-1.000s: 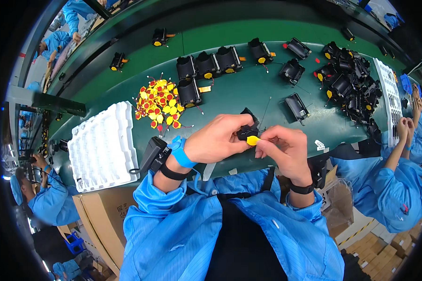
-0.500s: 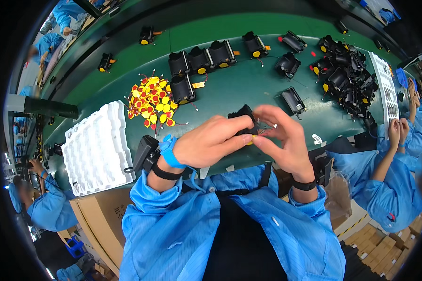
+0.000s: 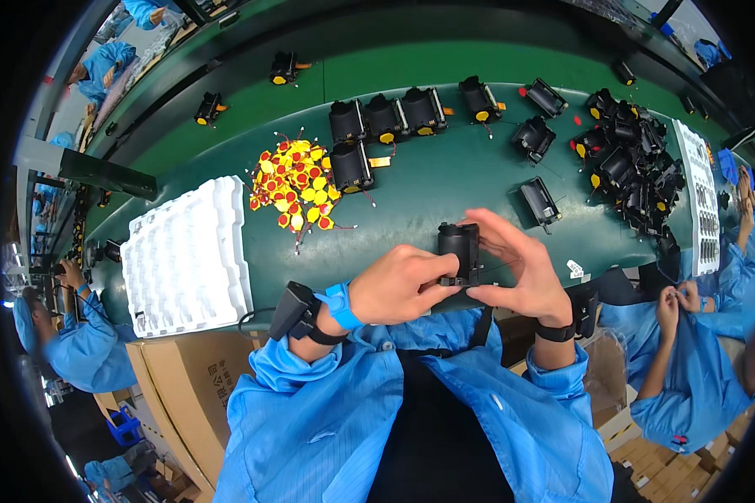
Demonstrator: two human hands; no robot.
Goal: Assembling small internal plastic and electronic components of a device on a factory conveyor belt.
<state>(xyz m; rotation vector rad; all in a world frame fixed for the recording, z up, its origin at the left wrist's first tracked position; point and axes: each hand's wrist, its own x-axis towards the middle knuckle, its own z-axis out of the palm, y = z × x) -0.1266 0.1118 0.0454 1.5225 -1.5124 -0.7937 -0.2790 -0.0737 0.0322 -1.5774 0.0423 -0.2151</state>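
Note:
A black plastic housing (image 3: 459, 244) is held upright between my hands over the near edge of the bench. My left hand (image 3: 404, 283) pinches its lower left side with thumb and forefinger. My right hand (image 3: 524, 272) curves round its right side, fingers at the top and thumb near the bottom corner. Whether a yellow disc sits on this housing is hidden. Beyond my left hand lies a pile of small yellow-and-red discs with thin wires (image 3: 294, 186). Another black housing (image 3: 539, 204) rests on the bench past my right hand.
Several housings with yellow discs (image 3: 385, 118) stand in a row at the back. At the right is a heap of black housings (image 3: 637, 159) beside a white tray (image 3: 695, 168). A white moulded tray (image 3: 184, 260) lies at the left. Co-workers (image 3: 705, 352) sit on both sides.
The housing has been turned upright and shows more plainly between my hands. My left hand has drawn back to its lower left side. The yellow piece at my fingertips no longer shows.

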